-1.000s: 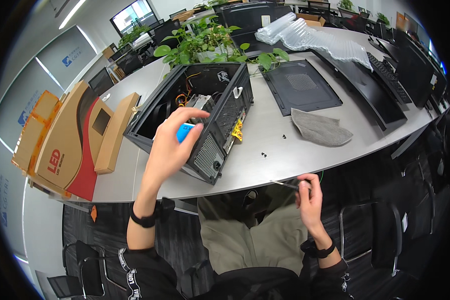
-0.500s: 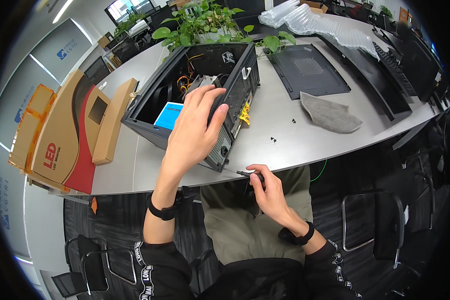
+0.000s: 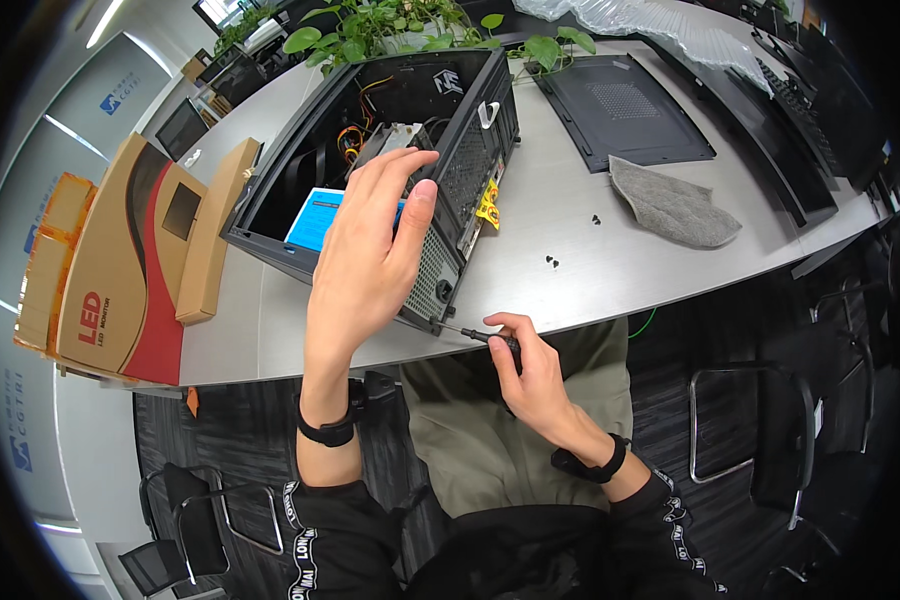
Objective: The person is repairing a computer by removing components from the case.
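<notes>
An open black computer case [image 3: 475, 115] lies on the table in front of me, with wires and metal parts inside. My left hand [image 3: 360, 265] reaches over its near side, fingers stretched out and nothing gripped. Under that hand, a blue-labelled unit [image 3: 313, 222] sits in the case, partly covered. My right hand [image 3: 538, 375] is closed around the handle of a screwdriver [image 3: 478, 335] by the table's front edge. Its thin shaft points left, and the tip meets the case's near bottom corner. A yellow packet or tag [image 3: 488, 204] hangs at the case's rear panel.
Several small dark screws [image 3: 552, 262] lie on the table to the right. Beyond them are a grey cloth [image 3: 675, 205] and a black side panel [image 3: 620, 110]. Cardboard monitor box [image 3: 110, 270] stands at left; a leafy plant [image 3: 400, 25] is behind the case.
The whole view has shifted a little, with the case appearing higher and further left. Both hands keep nearly the same pose, and the screwdriver stays at the case corner.
</notes>
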Available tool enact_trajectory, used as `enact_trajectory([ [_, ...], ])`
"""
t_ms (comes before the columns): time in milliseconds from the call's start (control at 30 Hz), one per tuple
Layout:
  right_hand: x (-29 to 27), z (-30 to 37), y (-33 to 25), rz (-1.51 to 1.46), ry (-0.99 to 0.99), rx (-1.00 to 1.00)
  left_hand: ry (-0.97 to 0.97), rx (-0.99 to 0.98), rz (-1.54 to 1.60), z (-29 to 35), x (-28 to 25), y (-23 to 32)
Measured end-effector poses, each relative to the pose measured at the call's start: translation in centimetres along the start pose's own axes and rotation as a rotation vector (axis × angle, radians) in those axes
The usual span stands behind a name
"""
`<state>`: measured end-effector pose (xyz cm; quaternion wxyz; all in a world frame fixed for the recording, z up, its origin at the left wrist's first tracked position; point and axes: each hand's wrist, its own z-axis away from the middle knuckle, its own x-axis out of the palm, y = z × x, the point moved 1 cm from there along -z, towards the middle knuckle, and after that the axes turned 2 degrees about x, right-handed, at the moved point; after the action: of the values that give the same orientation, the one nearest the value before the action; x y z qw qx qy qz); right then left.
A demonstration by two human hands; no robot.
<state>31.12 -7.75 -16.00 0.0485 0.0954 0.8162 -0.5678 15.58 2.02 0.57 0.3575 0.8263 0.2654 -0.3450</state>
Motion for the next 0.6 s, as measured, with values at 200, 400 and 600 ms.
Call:
enact_trajectory([
  [200, -0.2, 0.2, -0.5, 0.067, -0.116, 0.083, 0.051, 0.03, -0.004, 0.0, 0.2, 0.2],
  [400, -0.4, -0.8, -1.2, -0.495, -0.154, 0.502, 0.083, 0.069, -0.003, 0.1, 0.7, 0.0],
  [600, -2.1, -3.4, -2.2, -0.506, -0.579, 0.807, 0.06, 0.095, -0.041, 0.1, 0.2, -0.3],
])
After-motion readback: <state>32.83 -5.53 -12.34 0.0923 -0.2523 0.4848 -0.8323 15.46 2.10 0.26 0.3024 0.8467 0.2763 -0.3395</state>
